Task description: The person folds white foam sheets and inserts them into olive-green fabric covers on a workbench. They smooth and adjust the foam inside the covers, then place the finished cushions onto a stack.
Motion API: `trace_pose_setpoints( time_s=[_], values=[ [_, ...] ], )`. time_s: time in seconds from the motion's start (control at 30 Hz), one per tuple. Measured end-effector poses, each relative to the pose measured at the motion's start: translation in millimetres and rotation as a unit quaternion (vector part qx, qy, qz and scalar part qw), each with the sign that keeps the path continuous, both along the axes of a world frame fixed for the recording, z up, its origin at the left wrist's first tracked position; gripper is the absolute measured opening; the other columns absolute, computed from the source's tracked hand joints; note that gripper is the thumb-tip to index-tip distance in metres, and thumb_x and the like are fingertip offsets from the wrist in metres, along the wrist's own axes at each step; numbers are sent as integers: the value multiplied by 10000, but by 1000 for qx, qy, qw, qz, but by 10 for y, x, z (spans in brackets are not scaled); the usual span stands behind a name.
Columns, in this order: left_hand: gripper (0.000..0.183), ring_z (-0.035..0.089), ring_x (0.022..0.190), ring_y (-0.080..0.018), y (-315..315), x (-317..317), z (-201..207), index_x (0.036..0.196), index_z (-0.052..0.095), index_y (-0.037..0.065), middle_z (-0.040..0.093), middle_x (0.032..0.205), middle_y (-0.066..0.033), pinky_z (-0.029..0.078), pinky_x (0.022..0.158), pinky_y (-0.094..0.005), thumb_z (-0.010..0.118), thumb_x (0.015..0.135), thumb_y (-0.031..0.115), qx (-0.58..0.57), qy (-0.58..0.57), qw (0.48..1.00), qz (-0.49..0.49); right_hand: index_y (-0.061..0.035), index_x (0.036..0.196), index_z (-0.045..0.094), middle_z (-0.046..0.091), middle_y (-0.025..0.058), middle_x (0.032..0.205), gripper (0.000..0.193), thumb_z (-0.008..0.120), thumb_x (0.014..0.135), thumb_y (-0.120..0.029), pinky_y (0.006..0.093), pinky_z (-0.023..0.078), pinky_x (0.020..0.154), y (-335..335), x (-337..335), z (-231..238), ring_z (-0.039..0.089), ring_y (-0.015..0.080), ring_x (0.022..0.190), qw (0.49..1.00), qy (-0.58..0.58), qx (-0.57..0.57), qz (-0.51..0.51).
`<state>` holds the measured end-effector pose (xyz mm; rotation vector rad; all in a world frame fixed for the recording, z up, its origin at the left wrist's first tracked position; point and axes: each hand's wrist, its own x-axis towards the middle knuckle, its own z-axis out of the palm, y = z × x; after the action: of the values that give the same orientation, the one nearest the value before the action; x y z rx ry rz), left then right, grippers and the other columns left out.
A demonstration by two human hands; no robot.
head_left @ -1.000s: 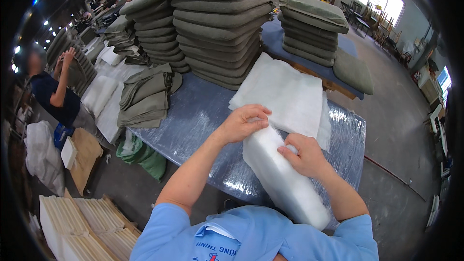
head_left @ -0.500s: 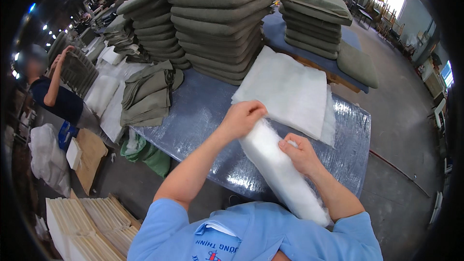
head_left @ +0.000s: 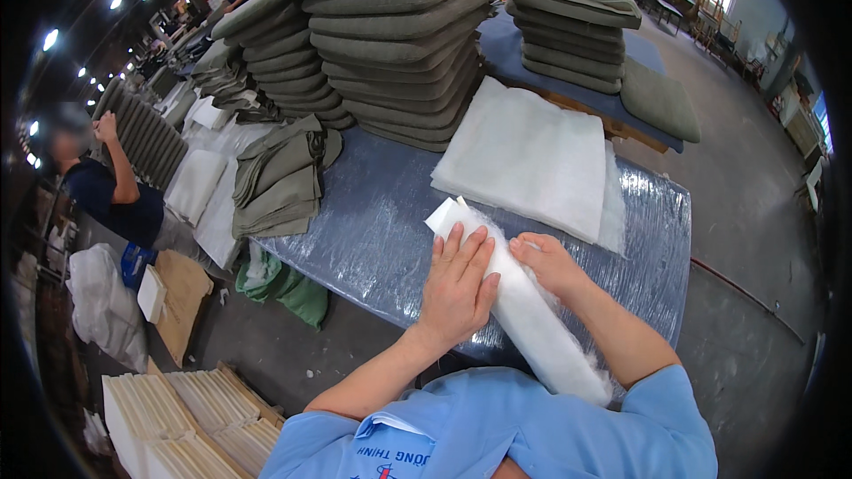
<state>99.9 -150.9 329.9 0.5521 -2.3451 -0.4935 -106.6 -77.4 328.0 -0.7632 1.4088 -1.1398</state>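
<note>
A long piece wrapped in white fluffy wadding point(head_left: 541, 337) stands on edge against me, slanting from the table toward my shirt. At its far end a corner of white foam point(head_left: 439, 218) sticks out of the wadding. My left hand point(head_left: 457, 288) lies over the far part of the wrapped piece, its fingers stretched out and flat on the side. On the opposite side, my right hand point(head_left: 546, 264) is closed, pinching the wadding's edge between thumb and fingers. Beyond both hands, a stack of white wadding sheets point(head_left: 532, 155) rests on the plastic-covered blue table point(head_left: 373, 186).
Tall stacks of grey-green cushions point(head_left: 395, 49) stand at the back, with a smaller cushion stack point(head_left: 572, 27) farther right. Folded grey-green covers point(head_left: 280, 177) lie on the left. Foam slabs point(head_left: 177, 417) stand at lower left. A co-worker point(head_left: 115, 186) stands at far left.
My left hand has left the far top end, come nearer and flattened onto the wrapped piece's side, uncovering the foam corner. My right hand keeps its pinch on the wadding.
</note>
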Motion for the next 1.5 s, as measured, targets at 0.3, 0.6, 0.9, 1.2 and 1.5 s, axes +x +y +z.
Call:
trace_pose_setpoints(
  time_s=[0.3, 0.6, 0.9, 1.2, 1.5],
  values=[
    [599, 443, 1458, -499, -63, -62, 280, 1417, 596, -42, 572, 1492, -240, 258, 1220, -664, 677, 932, 300, -14, -71, 997, -12, -5, 1242, 704, 728, 63, 1149, 483, 607, 1089, -452, 296, 537, 916, -286, -297, 300, 657, 119, 1035, 982, 36, 9, 183],
    [901, 368, 1507, -521, -29, -166, 322, 1487, 485, -101, 513, 1532, -295, 211, 1251, -645, 707, 925, 569, -27, -137, 990, 9, -9, 1241, 721, 737, 77, 1098, 431, 631, 1077, -397, 341, 560, 826, -290, -203, -510, 661, 136, 974, 993, -40, 16, 108],
    [1025, 341, 1520, -527, -50, -166, 430, 1537, 389, -127, 478, 1544, -328, 198, 1266, -620, 692, 917, 631, -9, -195, 981, 0, -5, 1107, 696, 713, 81, 998, 351, 649, 1039, -347, 346, 524, 807, -76, -268, -83, 653, 173, 920, 996, 61, -58, 25],
    [637, 435, 1494, -446, -42, 53, 232, 1459, 572, 7, 572, 1503, -230, 244, 1260, -589, 762, 922, 290, 41, 52, 995, -80, -17, 1052, 703, 707, 52, 943, 267, 657, 1033, -279, 337, 515, 804, -36, -101, -83, 603, 112, 890, 989, 100, -95, 48],
    [373, 524, 1434, -398, 109, 12, 64, 1299, 719, 66, 650, 1440, -137, 316, 1233, -565, 731, 936, 151, 24, 58, 996, -65, -15, 1158, 680, 725, 77, 952, 250, 642, 1051, -238, 346, 537, 765, -115, -235, -512, 664, 153, 888, 995, 29, 43, -85]
  ],
)
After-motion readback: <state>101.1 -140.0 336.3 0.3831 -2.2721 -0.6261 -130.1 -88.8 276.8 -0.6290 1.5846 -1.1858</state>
